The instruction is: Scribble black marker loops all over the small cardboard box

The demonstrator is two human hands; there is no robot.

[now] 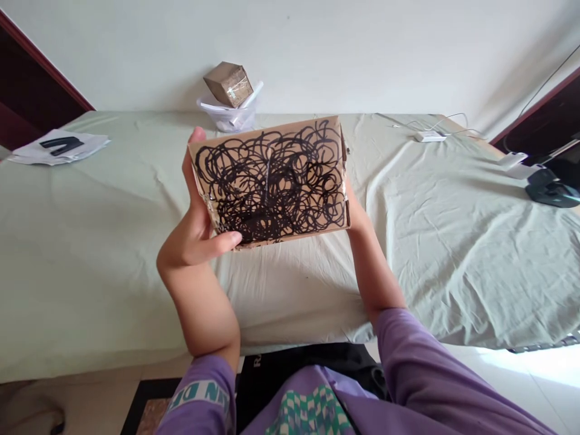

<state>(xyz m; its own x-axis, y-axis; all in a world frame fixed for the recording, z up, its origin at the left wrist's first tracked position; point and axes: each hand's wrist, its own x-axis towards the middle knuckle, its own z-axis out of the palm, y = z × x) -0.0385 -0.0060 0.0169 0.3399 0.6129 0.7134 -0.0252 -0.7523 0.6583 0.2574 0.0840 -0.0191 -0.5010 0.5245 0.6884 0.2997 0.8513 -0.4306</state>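
Cardboard box (272, 181), center of the frame, its facing side covered with black scribbled loops. My left hand (193, 226) grips the left end, thumb pressed over the lower-left corner. My right hand (356, 208) is at the right end, mostly hidden behind the box — I cannot tell how its fingers are set. Upper left of center: a smaller carton (226, 83) atop a plastic tub (232, 119).

left grip (194, 226): holds scribbled box (272, 181) | right grip (356, 208): mostly hidden
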